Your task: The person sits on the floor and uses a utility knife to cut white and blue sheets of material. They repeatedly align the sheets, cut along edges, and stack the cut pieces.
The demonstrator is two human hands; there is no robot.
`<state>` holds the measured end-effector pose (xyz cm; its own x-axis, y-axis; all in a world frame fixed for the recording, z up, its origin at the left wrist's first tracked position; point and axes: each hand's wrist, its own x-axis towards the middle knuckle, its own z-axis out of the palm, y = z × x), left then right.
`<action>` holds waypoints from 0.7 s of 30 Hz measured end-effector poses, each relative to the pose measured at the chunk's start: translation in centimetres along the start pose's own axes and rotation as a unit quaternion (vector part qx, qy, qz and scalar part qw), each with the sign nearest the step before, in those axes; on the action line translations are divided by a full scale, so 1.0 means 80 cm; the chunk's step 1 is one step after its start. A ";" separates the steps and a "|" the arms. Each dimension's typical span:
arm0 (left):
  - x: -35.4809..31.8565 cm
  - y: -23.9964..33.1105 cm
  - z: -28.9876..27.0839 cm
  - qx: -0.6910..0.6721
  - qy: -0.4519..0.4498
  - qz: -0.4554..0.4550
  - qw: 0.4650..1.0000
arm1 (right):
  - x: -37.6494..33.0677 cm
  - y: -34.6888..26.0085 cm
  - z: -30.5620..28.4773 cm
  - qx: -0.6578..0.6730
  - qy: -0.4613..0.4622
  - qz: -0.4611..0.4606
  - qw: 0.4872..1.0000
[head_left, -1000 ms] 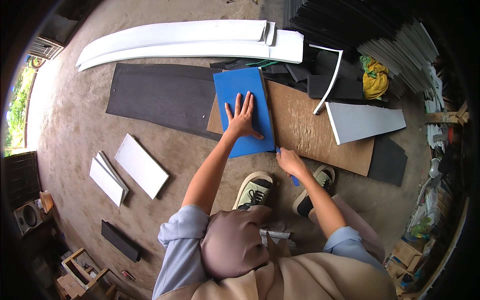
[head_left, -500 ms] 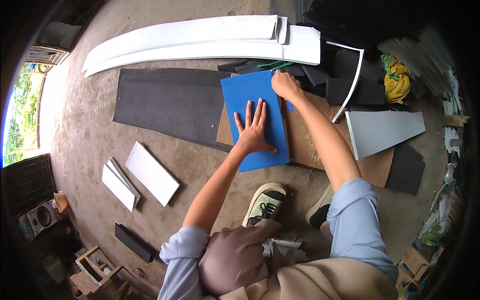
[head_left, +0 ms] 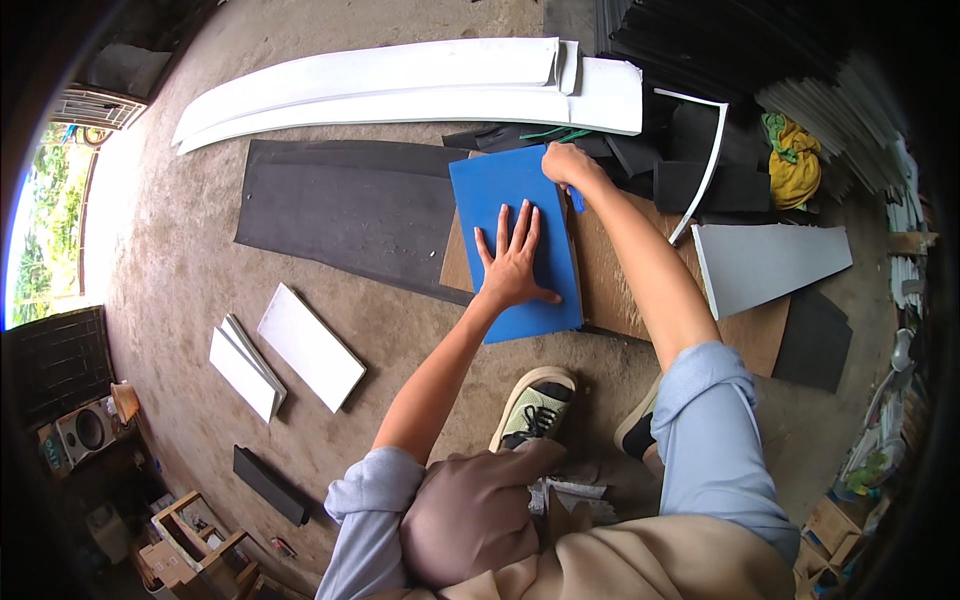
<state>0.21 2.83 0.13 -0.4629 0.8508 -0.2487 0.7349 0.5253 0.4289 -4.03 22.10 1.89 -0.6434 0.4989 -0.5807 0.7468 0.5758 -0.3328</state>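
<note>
A blue rectangular sheet [head_left: 500, 180] lies on a worn brown board [head_left: 620, 270]. My left hand [head_left: 512, 262] is spread flat on the sheet with its fingers apart, pressing on its lower middle. At the sheet's far right corner, my right hand [head_left: 572, 168] is closed in a fist around a slim tool. Only the blue end of the tool [head_left: 576, 200] shows beneath the fist; its working end is hidden at the sheet's edge. Beneath the left part of the board lies a long dark grey sheet [head_left: 340, 200].
Long white foam strips [head_left: 400, 80] lie beyond. To the right are a grey trapezoid panel [head_left: 770, 265], a thin white strip [head_left: 712, 160] and a yellow-green cloth bundle [head_left: 795, 165]. White panels [head_left: 312, 348] and a black block [head_left: 270, 485] lie on the floor at left.
The view has shifted slightly. My right fist stays at the blue sheet's far right corner, and more of the tool's blue end shows beside it. My left hand remains flat on the sheet.
</note>
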 end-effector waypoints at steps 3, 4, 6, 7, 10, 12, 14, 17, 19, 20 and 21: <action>0.002 0.007 0.000 -0.010 0.006 -0.001 1.000 | -0.008 0.007 0.003 -0.027 -0.051 0.029 0.998; 0.001 0.009 0.001 -0.012 0.003 -0.001 1.000 | -0.020 0.015 0.012 -0.053 -0.068 0.033 0.996; -0.004 -0.001 0.004 -0.022 0.027 -0.005 0.999 | -0.059 0.032 0.044 0.012 -0.102 0.012 0.995; -0.006 -0.006 0.004 -0.022 0.030 -0.013 0.999 | -0.090 0.045 0.063 0.046 -0.085 -0.024 0.995; -0.005 -0.003 0.005 -0.016 0.031 -0.014 0.999 | -0.181 0.113 0.136 0.002 -0.033 -0.066 0.997; -0.005 -0.001 0.007 -0.013 0.033 -0.017 0.999 | -0.244 0.134 0.161 -0.023 -0.002 -0.077 0.997; -0.001 0.000 0.008 -0.010 0.029 -0.009 0.999 | -0.261 0.125 0.144 0.004 -0.067 -0.021 0.998; 0.002 -0.009 0.006 0.003 0.008 -0.019 1.000 | -0.246 0.104 0.097 0.036 -0.135 -0.008 0.990; 0.003 -0.008 0.006 0.008 0.020 -0.020 1.000 | -0.214 0.086 0.060 0.051 -0.038 -0.038 0.997; 0.002 -0.007 0.007 0.012 0.021 -0.018 1.000 | -0.188 0.078 0.049 0.043 0.049 -0.072 0.995; 0.005 0.000 0.005 0.019 0.009 -0.014 1.000 | -0.152 0.075 0.043 0.028 0.102 -0.083 0.991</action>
<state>0.22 3.16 -0.33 -0.4923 0.8353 -0.2447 0.7394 0.5496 0.3887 8.89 17.25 4.38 -0.7741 0.5244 -0.3546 0.6328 0.6261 -0.4555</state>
